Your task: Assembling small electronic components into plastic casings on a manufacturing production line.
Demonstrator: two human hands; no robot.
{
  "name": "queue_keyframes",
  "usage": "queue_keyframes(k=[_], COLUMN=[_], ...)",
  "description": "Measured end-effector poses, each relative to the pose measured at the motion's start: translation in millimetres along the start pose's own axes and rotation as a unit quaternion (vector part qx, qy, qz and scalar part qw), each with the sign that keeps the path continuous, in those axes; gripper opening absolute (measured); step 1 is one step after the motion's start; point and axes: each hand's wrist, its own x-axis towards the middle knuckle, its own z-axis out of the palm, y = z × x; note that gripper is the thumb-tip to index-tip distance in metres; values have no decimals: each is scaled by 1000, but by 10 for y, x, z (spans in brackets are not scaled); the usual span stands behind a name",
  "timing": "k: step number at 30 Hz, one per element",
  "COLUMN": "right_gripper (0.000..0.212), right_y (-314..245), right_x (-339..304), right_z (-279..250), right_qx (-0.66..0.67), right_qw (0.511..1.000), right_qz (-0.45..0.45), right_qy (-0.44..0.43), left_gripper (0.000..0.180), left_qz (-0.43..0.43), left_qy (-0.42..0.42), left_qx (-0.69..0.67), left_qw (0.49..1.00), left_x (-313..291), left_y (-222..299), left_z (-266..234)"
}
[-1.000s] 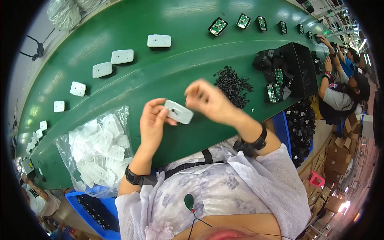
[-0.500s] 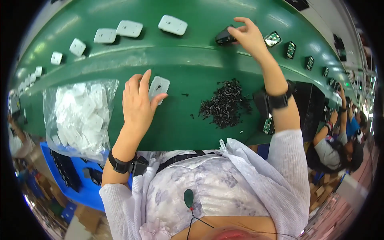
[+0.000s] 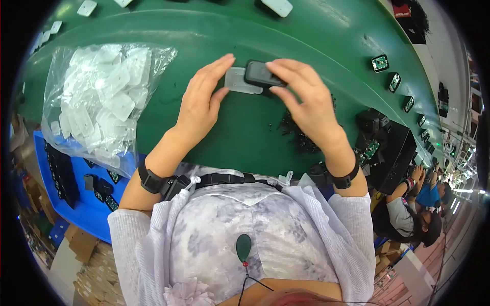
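My left hand [image 3: 202,101] pinches the left edge of a white translucent plastic cover [image 3: 235,81] between thumb and fingers, low over the green table. From the right, my right hand [image 3: 308,99] grips a black rounded rectangular housing [image 3: 259,74] between thumb and fingertips. The housing overlaps the cover's right part; I cannot tell whether the two touch. Partly hidden behind my right hand and wrist is a pile of small black screws [image 3: 298,133].
Left of my hands lies a clear bag of white covers [image 3: 97,102], above a blue bin [image 3: 84,219] holding black parts. White pieces [image 3: 277,6] and circuit boards [image 3: 380,62] line the far strip. At right sit a black box [image 3: 395,155] and a co-worker [image 3: 403,219].
My right hand has come from the far strip to the middle, bringing the black housing to the white cover. My left hand now pinches the cover's edge. The whole view has shifted.
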Motion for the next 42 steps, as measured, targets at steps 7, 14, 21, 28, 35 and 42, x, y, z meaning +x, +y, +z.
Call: queue_keyframes(k=[7, 14, 21, 28, 35, 42], right_gripper=[41, 40, 32, 47, 42, 45], right_y=[-61, -35, 112, -330, -515, -500], right_x=[98, 26, 242, 78, 76, 116], right_z=[337, 422, 131, 152, 224, 279], right_qx=[-9, -51, 127, 431, 481, 365], right_qw=[998, 998, 984, 880, 856, 919], right_qz=[-25, -39, 88, 197, 178, 122], right_qy=[-53, -7, -89, 22, 70, 84], left_gripper=[52, 51, 57, 36, 33, 28], left_qz=[30, 78, 121, -239, -249, -212], left_qy=[-17, -52, -19, -88, -113, -64], left_qx=[6, 121, 209, -280, -385, -331], left_qw=[999, 988, 970, 926, 881, 917], left_x=[-37, -21, 145, 109, 2, -126], left_y=[-121, -87, 38, 358, 348, 374], left_z=[-63, -74, 34, -128, -219, -253])
